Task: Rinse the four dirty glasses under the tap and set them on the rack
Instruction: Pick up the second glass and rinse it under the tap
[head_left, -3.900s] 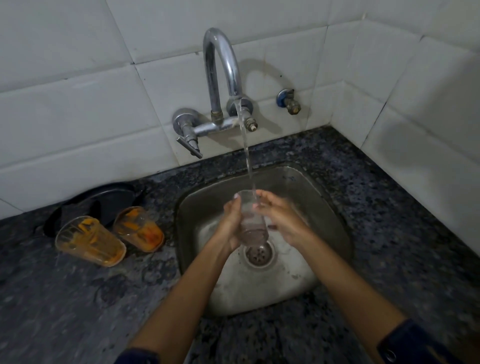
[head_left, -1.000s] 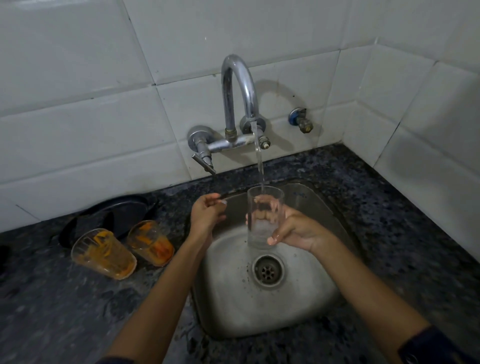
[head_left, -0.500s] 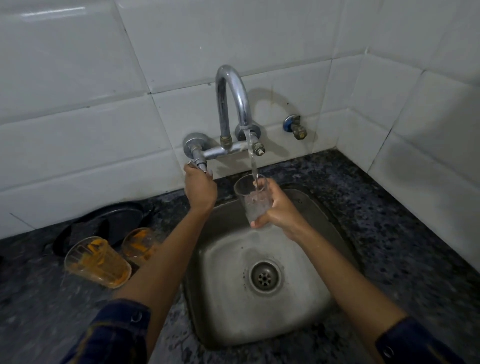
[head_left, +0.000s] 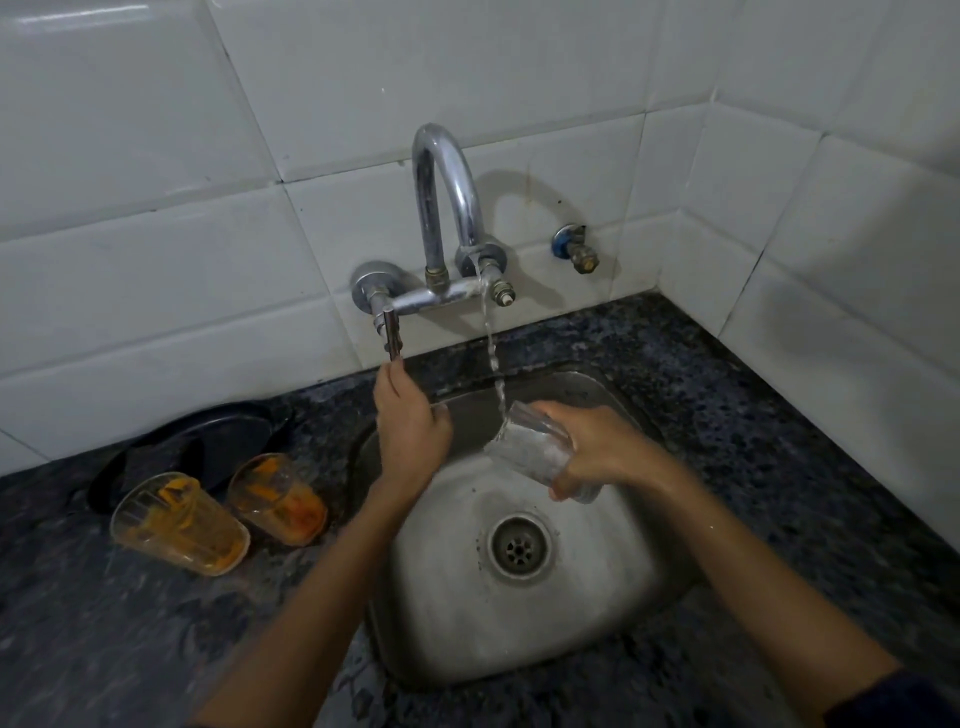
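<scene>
1. Writing: no brand, label or lettering can be read on any item in view.
2. Landmark: the sink (head_left: 613, 618) is a square steel basin with rounded corners, set into a dark speckled stone counter (head_left: 779, 431). The drain (head_left: 521, 545) lies at the middle of the sink floor.
3. Room: white glossy wall tiles (head_left: 156, 275) rise behind the sink and turn a corner to the right of it. The light is dim.
4. Tap (head_left: 447, 208): a chrome gooseneck mounted on the wall behind the sink. A thin stream of water (head_left: 491, 348) falls from its spout toward the back of the sink. A lever handle (head_left: 392, 332) hangs down at the left end of the tap body. A small blue-collared valve (head_left: 574, 249) sits on the wall behind the sink's right side.
5. Right hand (head_left: 602, 447): over the back of the sink, fingers curled closed around a clear glass (head_left: 530, 447). The glass is tilted, mouth up and to the left, and the stream strikes its rim.
6. Left hand (head_left: 410, 426): over the sink's back left corner, fingers loosely curled, holding nothing. Its fingertips reach up to the lower tip of the lever handle; whether they touch it cannot be told.
7. Two dirty glasses, orange-stained, stand on the counter to the left of the sink: the near glass (head_left: 179, 525) farther from it, the far glass (head_left: 278, 499) close to its left edge.
8. A black pan (head_left: 208, 441) lies behind those two glasses, left of the sink, against the wall.
</scene>
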